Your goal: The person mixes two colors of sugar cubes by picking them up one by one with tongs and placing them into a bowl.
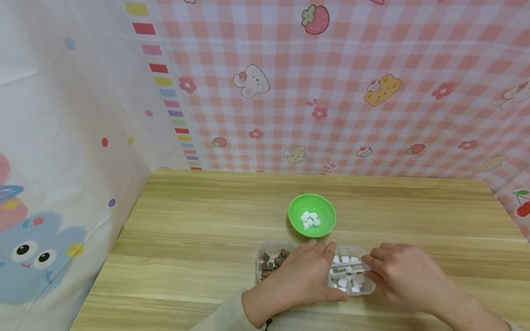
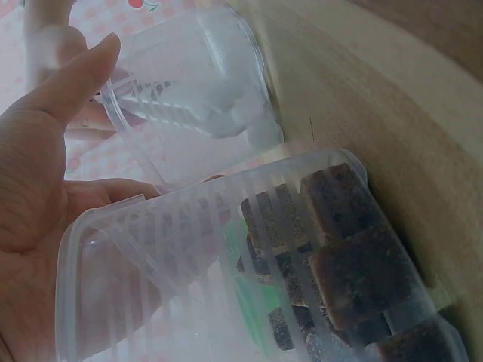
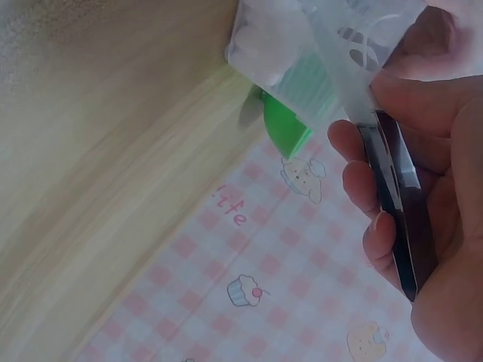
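My left hand grips the near side of a clear plastic container, its thumb at the rim. White cubes lie inside that container. With my right hand I hold tongs that have a shiny metal handle and translucent arms. The tips of the tongs reach in among the white cubes. To the left stands a second clear container with brown cubes, partly covered by my left hand in the head view.
Behind the containers, a green bowl holds several white cubes. All of it stands on a wood-grain table. A pink checked cloth hangs along the back, and a white printed cloth hangs at the left.
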The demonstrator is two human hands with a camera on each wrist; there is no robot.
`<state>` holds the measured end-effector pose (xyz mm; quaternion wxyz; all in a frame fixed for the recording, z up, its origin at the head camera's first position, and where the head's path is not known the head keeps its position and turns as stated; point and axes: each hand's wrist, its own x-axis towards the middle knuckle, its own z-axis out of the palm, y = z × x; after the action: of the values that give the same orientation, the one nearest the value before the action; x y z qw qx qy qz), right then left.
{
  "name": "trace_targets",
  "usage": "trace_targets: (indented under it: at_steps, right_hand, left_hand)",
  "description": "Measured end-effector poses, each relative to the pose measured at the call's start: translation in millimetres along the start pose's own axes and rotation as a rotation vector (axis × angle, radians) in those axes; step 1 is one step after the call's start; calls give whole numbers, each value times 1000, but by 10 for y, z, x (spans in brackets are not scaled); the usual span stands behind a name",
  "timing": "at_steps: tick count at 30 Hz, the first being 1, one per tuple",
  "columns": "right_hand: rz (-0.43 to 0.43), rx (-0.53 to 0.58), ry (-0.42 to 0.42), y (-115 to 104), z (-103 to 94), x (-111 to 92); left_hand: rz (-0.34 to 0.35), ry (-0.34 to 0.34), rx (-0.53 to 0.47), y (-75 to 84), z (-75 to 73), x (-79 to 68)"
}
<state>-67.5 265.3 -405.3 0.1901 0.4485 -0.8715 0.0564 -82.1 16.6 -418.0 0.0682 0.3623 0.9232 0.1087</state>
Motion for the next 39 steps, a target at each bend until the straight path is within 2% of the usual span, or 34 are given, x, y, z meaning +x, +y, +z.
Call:
trace_targets:
  at_steps: [4,14,20,25,32,39]
  right_hand:
    - [1,16,30,31,-27,-15]
    - [78,43,111,116,-211,-81]
    - [97,112,179,205,-325,-116]
    - [130,107,216,274,-392,-107]
    - [162,74,248,322,-412,-32]
    - [236,61,263,322,-313,79]
  left_hand:
    - [-1,0,-7,-1,4,-2]
    - [9,6,-1,2,3,-1]
    - [4,4,-3,2,9,-5]
    - [12,2,8,2,13,-4]
    - [18,-3,2,-4,2,0]
    - [10,1,-10,-4,4,-2]
